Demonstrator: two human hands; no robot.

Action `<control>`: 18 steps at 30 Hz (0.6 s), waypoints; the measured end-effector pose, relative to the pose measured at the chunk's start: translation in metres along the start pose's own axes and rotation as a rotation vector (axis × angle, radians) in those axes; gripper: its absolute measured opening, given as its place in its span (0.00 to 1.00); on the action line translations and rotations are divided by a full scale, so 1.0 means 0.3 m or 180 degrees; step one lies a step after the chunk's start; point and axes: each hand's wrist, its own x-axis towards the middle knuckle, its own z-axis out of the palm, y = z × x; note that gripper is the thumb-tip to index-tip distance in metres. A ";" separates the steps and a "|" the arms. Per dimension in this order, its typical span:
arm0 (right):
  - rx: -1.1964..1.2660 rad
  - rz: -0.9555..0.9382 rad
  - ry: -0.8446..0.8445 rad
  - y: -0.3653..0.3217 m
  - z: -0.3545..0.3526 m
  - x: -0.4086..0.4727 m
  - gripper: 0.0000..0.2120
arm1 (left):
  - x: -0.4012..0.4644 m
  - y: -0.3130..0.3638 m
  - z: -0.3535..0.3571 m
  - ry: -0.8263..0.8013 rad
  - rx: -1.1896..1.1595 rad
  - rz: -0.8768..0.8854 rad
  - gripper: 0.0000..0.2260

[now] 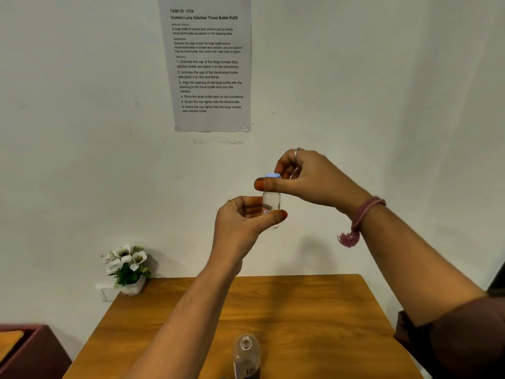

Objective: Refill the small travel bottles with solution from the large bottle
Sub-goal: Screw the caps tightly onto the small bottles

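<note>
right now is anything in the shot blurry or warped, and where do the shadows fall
Head view: wide-angle warp bows the wooden table edges and tilts the instruction sheet; its small print is soft. The small bottle, held by the left hand and right hand, is fairly sharp. Soft arm shadows fall on the wall; the open large bottle is cropped at the bottom.

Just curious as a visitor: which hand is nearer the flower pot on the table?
Left. The left hand holds the small bottle above the flower pot; the right hand grips its cap, farther away.
</note>
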 end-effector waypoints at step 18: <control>0.0856 0.0094 0.0183 0.028 0.041 -0.048 0.13 | -0.006 -0.038 0.022 0.0132 -0.0014 -0.0045 0.18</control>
